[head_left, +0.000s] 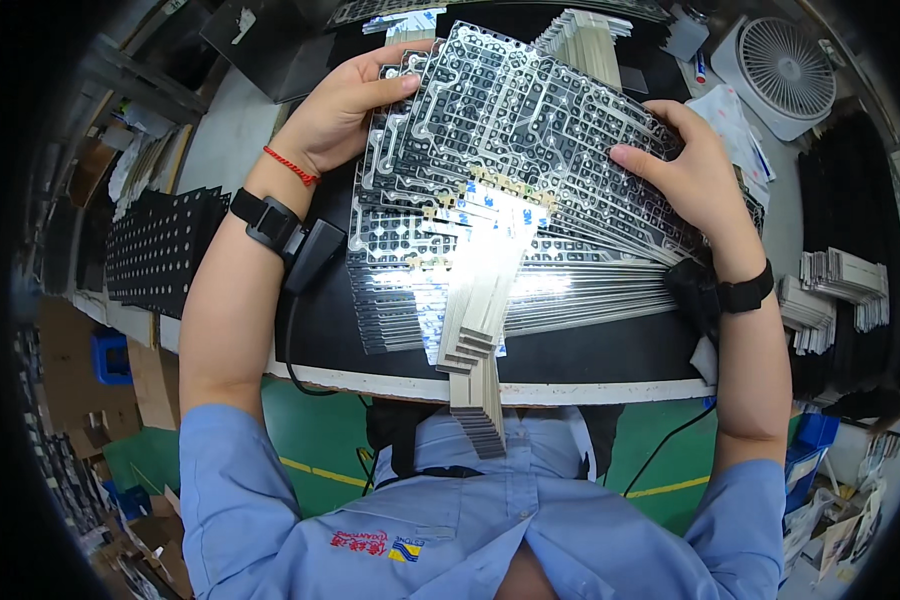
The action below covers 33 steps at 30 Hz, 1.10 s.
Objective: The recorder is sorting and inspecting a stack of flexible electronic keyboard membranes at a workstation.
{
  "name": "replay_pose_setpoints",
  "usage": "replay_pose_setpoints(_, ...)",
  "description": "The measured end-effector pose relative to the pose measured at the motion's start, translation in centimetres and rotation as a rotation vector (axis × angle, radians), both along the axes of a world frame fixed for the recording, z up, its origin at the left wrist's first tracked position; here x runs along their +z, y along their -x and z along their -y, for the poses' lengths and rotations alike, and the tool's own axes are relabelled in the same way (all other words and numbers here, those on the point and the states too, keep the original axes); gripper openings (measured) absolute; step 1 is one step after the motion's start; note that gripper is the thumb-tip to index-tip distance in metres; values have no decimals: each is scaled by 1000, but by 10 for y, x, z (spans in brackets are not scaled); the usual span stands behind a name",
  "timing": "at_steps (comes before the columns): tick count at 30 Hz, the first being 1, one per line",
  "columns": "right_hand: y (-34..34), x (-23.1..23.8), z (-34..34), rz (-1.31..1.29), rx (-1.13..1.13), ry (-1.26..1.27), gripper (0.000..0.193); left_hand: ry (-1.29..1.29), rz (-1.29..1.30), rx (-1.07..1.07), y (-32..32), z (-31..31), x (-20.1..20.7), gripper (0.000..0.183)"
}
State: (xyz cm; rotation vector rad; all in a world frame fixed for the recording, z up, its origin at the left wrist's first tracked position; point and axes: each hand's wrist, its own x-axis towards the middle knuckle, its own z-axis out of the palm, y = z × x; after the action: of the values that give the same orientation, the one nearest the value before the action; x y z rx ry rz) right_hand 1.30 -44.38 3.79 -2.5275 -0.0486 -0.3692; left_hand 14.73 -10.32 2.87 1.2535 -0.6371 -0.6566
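My left hand (345, 105) pinches the upper left corners of several fanned membrane circuit sheets (540, 115), thumb on top and fingers behind. At their upper right edge my right hand (698, 170) grips the same sheets, its thumb lying on the printed face. The sheets are black and clear with silvery traces, raised and tilted above the table. Beneath them lies a fanned stack of like sheets (590, 292), partly hidden. Flat pale ribbon tails (485, 285) with white and blue backing hang together from the sheets over the table's near edge.
A white fan (785, 70) stands at the back right, near a marker pen (700, 68). More tails (580, 45) show behind the sheets, others (840, 285) at the right. Black perforated sheets (160, 245) lie left. Wrist straps with black devices (315, 255) sit on my arms, cables trailing down.
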Motion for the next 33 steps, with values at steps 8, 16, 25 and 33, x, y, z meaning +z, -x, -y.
replay_pose_setpoints(8, -2, 0, 8, -30, -2, -130, 66, -25, -51, 4, 0, 2, -2, 51)
replay_pose_setpoints(16, 0, 6, 0, -85, -17, -79, 65, -48, 8, -24, 0, 2, -4, 51)
replay_pose_setpoints(25, -3, -5, 5, -10, 19, -36, 68, 28, 35, -4, 0, 1, -3, 52)
replay_pose_setpoints(33, -4, 0, 8, -52, 22, -103, 65, 30, 7, -39, -4, 0, -5, 44)
